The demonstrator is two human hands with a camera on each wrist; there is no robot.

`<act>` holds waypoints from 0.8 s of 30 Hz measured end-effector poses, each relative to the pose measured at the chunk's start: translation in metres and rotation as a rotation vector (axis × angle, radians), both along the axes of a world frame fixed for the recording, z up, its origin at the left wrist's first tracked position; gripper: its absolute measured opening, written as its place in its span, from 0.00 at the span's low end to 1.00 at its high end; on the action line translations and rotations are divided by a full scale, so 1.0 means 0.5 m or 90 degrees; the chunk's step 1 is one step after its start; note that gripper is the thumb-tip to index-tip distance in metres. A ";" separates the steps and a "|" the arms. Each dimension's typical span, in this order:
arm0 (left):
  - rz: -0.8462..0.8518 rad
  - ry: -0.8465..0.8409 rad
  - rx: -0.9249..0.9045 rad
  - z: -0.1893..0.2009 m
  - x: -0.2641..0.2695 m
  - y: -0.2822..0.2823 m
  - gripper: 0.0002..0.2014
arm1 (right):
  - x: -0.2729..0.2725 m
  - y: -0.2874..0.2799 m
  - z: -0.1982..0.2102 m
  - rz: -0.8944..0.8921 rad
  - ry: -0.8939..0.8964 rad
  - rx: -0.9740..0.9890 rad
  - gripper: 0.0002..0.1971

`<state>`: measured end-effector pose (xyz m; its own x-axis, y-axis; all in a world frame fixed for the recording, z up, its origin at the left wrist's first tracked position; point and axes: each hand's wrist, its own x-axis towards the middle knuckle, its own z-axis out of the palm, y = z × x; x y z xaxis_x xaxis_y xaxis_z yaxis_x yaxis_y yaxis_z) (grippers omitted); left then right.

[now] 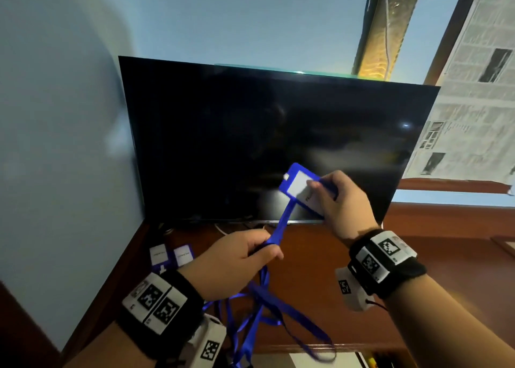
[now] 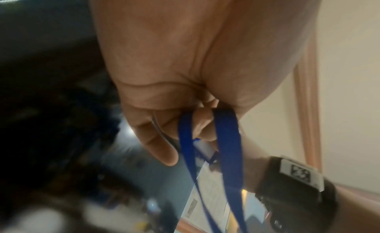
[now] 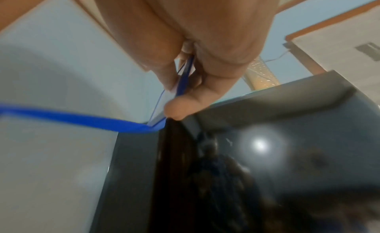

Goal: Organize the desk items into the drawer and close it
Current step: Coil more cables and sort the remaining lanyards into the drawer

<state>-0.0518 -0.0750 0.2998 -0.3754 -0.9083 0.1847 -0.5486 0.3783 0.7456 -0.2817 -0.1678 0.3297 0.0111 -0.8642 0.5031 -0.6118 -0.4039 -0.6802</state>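
Observation:
My right hand (image 1: pixel 331 197) pinches a blue badge holder (image 1: pixel 298 185) with a white card, held up in front of the dark screen. In the right wrist view the badge holder (image 3: pixel 183 78) is edge-on between thumb and fingers. Its blue lanyard (image 1: pixel 282 222) runs taut down to my left hand (image 1: pixel 245 256), which grips the strap in a fist above the desk. The left wrist view shows the lanyard (image 2: pixel 228 147) passing out of the curled fingers. More blue strap (image 1: pixel 267 312) lies tangled over the desk's front edge. Two more badge cards (image 1: pixel 171 256) lie at the desk's back left.
A large dark monitor (image 1: pixel 264 144) stands on the brown wooden desk (image 1: pixel 320 256) against a pale blue wall. Below the desk's front edge a light-coloured space (image 1: pixel 323 360) with yellow items shows. Newspaper (image 1: pixel 473 103) hangs at the right.

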 end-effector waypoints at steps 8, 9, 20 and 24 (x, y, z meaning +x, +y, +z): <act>0.215 -0.128 -0.169 0.042 0.088 -0.085 0.14 | 0.058 0.090 -0.100 0.395 0.027 0.191 0.05; 0.229 -0.133 -0.128 0.018 0.104 -0.097 0.15 | 0.065 0.103 -0.092 0.406 -0.063 0.207 0.07; 0.047 -0.135 0.099 -0.155 0.061 0.064 0.19 | 0.063 0.043 -0.218 0.078 -0.008 0.115 0.11; 0.137 -0.175 -0.081 -0.072 0.080 0.043 0.19 | 0.087 0.077 -0.261 0.251 0.223 0.177 0.08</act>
